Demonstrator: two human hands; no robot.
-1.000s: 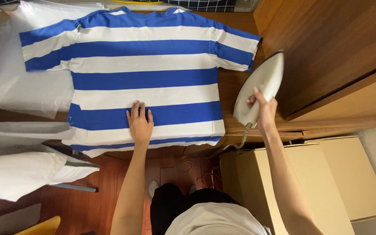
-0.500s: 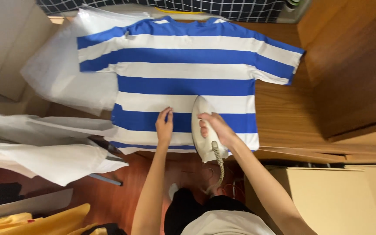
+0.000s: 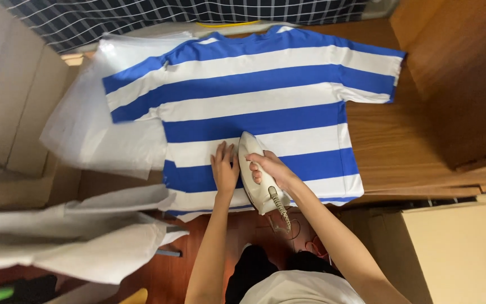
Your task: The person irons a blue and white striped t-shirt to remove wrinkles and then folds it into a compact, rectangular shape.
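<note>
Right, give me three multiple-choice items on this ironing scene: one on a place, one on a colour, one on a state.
1. Where does the iron rest?
A. on the lower part of the T-shirt
B. on the cardboard box
C. on the floor

2. What colours are the T-shirt's stripes?
A. red and white
B. blue and white
C. green and black

3. How is the left hand placed?
A. lifted off the table
B. gripping the cord
C. pressed flat on the cloth beside the iron

Answers: 1 A, the iron sits on the stripes near the hem, held by the right hand. 2 B, wide blue and white bands cross the shirt. 3 C, the fingers lie spread on the fabric.
</note>
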